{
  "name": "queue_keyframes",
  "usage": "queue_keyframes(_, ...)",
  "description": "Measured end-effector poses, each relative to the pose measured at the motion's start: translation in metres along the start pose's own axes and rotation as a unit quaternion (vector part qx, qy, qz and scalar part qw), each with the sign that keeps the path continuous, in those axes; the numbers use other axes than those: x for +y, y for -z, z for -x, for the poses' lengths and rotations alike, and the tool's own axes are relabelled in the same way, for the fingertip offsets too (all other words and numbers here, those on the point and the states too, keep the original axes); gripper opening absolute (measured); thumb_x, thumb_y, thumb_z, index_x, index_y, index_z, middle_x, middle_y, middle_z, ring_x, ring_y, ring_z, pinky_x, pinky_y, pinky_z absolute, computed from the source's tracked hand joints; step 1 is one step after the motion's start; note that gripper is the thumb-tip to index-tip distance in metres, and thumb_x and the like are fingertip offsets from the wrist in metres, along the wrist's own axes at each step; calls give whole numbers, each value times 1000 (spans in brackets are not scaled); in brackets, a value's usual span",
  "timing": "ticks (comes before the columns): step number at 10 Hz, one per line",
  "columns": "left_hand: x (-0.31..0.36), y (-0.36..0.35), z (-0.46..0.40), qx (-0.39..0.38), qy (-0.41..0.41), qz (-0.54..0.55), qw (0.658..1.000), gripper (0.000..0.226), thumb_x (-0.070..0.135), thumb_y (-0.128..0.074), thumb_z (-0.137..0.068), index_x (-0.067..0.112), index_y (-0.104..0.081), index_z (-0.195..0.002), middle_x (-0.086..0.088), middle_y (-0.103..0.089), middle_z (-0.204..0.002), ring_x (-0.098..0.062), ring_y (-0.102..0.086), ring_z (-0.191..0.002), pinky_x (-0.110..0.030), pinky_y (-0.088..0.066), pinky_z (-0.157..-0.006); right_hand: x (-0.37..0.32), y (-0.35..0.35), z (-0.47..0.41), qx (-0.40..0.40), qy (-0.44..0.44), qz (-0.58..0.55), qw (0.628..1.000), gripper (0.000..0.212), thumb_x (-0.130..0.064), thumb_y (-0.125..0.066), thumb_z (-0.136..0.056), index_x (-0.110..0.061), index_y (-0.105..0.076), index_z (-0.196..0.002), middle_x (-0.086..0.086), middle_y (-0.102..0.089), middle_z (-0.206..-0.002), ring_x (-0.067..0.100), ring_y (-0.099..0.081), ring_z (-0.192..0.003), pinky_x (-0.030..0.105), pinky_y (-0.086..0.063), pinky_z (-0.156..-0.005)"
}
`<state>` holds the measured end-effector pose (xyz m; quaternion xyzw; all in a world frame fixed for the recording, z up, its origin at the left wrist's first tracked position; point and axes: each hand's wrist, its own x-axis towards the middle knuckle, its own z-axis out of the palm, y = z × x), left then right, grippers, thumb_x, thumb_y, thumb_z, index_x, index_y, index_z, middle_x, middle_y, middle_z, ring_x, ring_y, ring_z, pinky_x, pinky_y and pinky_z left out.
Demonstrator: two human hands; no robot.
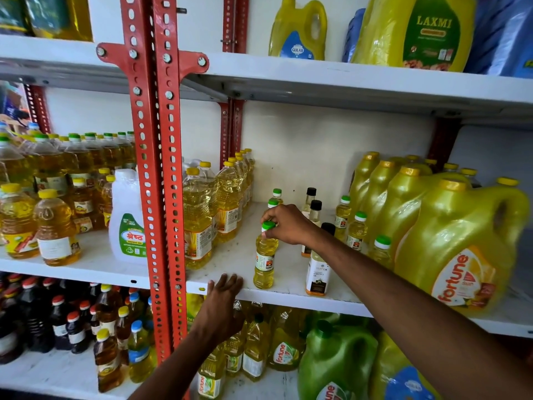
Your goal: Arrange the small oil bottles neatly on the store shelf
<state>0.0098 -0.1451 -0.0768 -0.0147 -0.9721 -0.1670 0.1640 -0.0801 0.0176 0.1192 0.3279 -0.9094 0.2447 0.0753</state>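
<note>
Middle shelf (288,295), spanning the frame's centre, with tall yellow jugs (461,241) at right and larger clear oil bottles (199,217) at centre left. Between them stand the small oil bottles: a green-capped column at centre, a second green-capped group (357,229) just beside the jugs, and black-capped bottles (317,269) between these. The right hand (288,225), reaching from lower right, has its grip closed on the green cap of the front small bottle (264,255), which stands upright near the shelf's front edge. The left hand (223,295), lower centre, rests flat on that edge, fingers extended, holding nothing. Risk, as judged: held only by its cap near the lip, the bottle could tip or slide off; the right forearm, passing close over the black-capped bottles, could topple one.
</note>
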Motion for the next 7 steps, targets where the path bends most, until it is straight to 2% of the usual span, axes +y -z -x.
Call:
queue_keyframes(3,3,1,0,-3,2,-6,1000,83,42,-64,-89,18,-18,-155,-1,-17,-166,-22,-2,-155,-49,-4,-125,0,1,4,-2,-8,4,1000,42,-18,-80,-73,-9,-69,-112,12,-69,-119,24,-63,-111,24,-44,-88)
queue_keyframes(5,5,3,1,-7,4,-15,1000,83,41,-62,-90,18,-17,-155,-1,-17,-166,-23,-2,-155,-49,-5,-125,-1,1,6,-2,-9,8,1000,44,-21,-80,-73,-11,-68,-113,12,-68,-121,25,-62,-111,28,-47,-91)
queue_keyframes(7,8,9,1,-30,9,-27,999,87,41,-62,-90,17,-11,-156,-3,-10,-167,-26,1,-155,-50,-5,-125,0,4,13,10,-14,8,1000,68,-31,-80,-72,-14,-54,-132,14,-62,-129,27,-58,-120,38,-49,-100)
